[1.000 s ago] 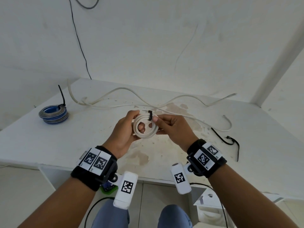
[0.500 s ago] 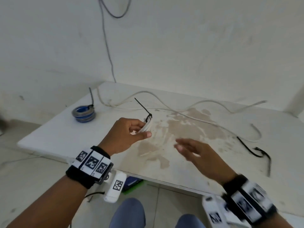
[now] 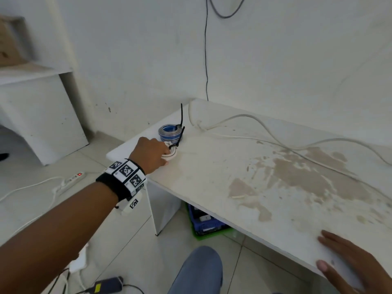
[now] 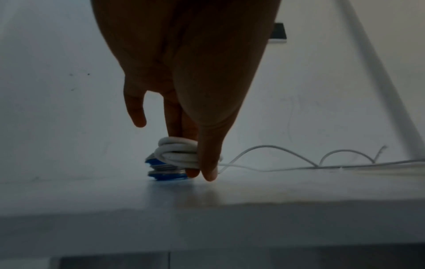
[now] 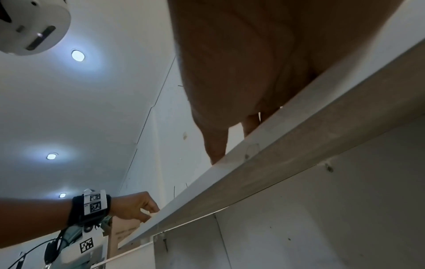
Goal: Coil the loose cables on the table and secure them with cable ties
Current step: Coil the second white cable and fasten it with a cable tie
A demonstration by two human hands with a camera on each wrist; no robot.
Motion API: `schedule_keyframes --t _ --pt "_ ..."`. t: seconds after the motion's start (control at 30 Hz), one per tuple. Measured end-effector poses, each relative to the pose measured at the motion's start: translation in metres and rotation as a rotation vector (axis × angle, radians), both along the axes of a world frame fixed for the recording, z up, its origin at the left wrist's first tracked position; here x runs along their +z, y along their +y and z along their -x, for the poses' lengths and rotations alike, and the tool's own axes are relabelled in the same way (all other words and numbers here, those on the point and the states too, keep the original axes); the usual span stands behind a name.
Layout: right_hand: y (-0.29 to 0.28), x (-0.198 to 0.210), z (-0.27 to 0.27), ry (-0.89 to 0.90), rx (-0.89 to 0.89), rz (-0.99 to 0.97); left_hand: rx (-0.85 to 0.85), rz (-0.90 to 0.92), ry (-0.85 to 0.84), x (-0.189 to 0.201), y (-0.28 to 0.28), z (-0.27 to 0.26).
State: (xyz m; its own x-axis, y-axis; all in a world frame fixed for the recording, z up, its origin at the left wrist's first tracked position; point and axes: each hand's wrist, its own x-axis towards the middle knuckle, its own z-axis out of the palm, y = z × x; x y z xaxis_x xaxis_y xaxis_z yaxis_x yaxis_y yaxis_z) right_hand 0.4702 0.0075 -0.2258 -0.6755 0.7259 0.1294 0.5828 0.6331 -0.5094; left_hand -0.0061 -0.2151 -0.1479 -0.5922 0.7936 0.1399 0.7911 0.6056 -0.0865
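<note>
Evidently the left hand (image 3: 151,153) pinches the tied white coil (image 4: 177,154) low beside the blue coil (image 3: 169,132) at the table's (image 3: 212,177) far corner — probably to park it with finished work — while the right hand (image 3: 356,264) lies flat, fingers relaxed, bracing on the near edge.

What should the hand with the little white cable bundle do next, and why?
Probably let go. The left hand holds the tied white coil just above the table, right beside the blue coil, and a long white cable lies loose.
</note>
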Motion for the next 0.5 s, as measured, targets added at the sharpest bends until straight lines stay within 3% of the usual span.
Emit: schedule_keyframes --t 0.27,0.5 --pt "-0.029 0.014 0.003 0.014 0.028 -0.077 0.044 0.002 -0.154 0.0 0.004 0.013" --pt "-0.028 0.005 -0.004 -0.116 0.05 -0.176 0.052 0.008 -0.174 0.001 0.007 0.017"
